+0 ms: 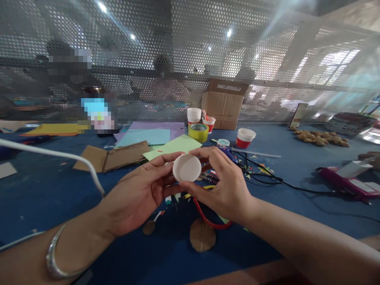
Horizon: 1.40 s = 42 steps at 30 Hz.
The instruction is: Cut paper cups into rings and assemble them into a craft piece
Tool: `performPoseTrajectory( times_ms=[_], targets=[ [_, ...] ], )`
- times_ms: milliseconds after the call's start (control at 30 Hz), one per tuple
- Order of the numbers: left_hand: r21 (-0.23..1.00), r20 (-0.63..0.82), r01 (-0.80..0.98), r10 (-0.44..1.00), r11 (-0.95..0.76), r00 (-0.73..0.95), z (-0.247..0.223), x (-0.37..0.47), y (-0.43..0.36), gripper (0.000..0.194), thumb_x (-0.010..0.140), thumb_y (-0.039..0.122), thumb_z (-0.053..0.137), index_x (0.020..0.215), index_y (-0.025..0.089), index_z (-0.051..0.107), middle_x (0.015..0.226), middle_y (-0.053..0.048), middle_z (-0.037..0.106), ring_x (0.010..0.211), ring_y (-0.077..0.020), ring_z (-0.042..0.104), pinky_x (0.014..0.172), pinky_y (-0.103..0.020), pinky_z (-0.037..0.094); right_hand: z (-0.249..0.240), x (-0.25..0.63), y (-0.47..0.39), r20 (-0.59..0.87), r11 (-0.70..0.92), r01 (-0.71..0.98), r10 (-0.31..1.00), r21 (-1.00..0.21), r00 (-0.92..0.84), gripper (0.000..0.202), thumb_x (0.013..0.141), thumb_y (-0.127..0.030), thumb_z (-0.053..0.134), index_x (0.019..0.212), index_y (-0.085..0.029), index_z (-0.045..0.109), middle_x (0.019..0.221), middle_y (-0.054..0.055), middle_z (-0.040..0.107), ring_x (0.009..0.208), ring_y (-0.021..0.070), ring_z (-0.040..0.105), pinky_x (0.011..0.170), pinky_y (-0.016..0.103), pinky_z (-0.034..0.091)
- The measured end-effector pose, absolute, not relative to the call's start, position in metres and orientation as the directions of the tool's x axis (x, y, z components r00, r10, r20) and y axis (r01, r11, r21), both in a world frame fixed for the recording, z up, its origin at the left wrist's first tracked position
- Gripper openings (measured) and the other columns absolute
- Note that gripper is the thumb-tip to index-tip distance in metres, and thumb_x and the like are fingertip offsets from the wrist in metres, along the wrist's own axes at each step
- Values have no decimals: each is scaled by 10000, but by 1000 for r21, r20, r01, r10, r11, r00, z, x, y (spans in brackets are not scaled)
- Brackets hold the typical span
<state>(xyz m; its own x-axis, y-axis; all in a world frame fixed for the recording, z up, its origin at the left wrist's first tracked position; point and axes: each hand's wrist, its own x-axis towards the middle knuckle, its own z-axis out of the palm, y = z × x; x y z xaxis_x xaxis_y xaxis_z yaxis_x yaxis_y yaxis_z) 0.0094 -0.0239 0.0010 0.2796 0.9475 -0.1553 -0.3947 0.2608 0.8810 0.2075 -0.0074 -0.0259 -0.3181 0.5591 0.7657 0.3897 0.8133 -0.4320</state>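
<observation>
A small white paper cup [187, 168] is held between both hands above the blue table, its round opening facing me. My left hand [139, 190] grips its left side with thumb and fingers, a silver bangle on the wrist. My right hand [224, 182] closes on its right side, thumb below and fingers over the top. The cup's outside is mostly hidden by my fingers. Below the hands lie a brown cardboard disc [202, 236], a smaller cardboard disc [149, 227] and a red curved handle or tube [208, 221], partly covered by the right hand.
Paper cups [246, 138], yellow tape [198, 133] and a cardboard box [224, 105] stand at the back. Coloured sheets [148, 136] and folded cardboard [118, 157] lie left. A black cable [285, 182] crosses right, near a purple power strip [347, 182]. A white cable [65, 154] arches left.
</observation>
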Motion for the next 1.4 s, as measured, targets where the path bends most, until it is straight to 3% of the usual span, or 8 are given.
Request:
performPoseTrajectory(
  times_ms=[233,333,433,533,667,833,1167,1400],
  targets=[
    [864,-113,-392,881,315,460,8,-6,-25,135,899,199,790,1022,245,758,1021,-41,780,927,-199,754,783,-275,680,-22,211,-15,804,854,378,488,-358,-340,509,822,-326,895,1227,-232,602,1158,76,739,1047,245,710,945,394,597],
    [883,-79,-360,851,302,519,9,-12,-25,163,905,234,806,1057,268,757,932,-17,771,827,-166,747,744,-234,654,-20,211,-18,837,875,372,436,-309,-331,539,804,-378,916,1226,-240,611,1151,91,730,1090,274,688,953,431,598],
    [916,-35,-315,832,248,554,9,-13,-26,299,893,247,835,1167,316,737,961,3,780,862,-158,747,787,-232,636,-19,212,-19,833,868,387,444,-310,-331,514,820,-406,892,1221,-247,612,1123,101,717,1064,288,682,885,447,614],
    [963,-1,-227,850,142,526,6,-13,-25,402,863,262,870,1239,312,739,1039,-24,789,945,-174,742,789,-203,609,-19,212,-17,827,867,388,450,-314,-337,455,824,-374,868,1175,-238,612,1046,80,711,970,261,686,819,418,614],
    [990,94,-137,853,-27,514,1,-18,-20,398,844,262,889,1216,314,757,1131,-39,784,1040,-187,730,844,-210,593,-19,213,-15,812,871,370,457,-324,-363,442,818,-347,846,1173,-237,607,1022,62,707,921,238,678,796,392,605],
    [977,213,-78,854,-201,474,-3,-20,-15,396,784,205,930,1141,284,779,1033,-32,796,969,-176,736,808,-212,595,-22,214,-13,816,890,338,427,-305,-390,496,799,-301,834,1229,-230,597,1087,70,714,993,247,672,882,404,598],
    [974,208,-19,859,-225,468,0,-17,-18,419,779,216,931,1154,262,750,1062,-50,791,978,-201,733,825,-272,618,-20,216,-14,801,915,318,380,-250,-462,580,845,-217,747,1382,-243,529,1223,102,677,1121,270,665,943,432,605],
    [976,192,-6,855,-217,482,-5,-19,-16,457,796,230,921,1207,258,724,1055,-38,785,983,-191,738,829,-273,633,-22,216,-9,798,923,308,359,-229,-483,512,862,-226,741,1352,-218,592,1149,105,631,1059,245,661,898,404,615]
  ],
)
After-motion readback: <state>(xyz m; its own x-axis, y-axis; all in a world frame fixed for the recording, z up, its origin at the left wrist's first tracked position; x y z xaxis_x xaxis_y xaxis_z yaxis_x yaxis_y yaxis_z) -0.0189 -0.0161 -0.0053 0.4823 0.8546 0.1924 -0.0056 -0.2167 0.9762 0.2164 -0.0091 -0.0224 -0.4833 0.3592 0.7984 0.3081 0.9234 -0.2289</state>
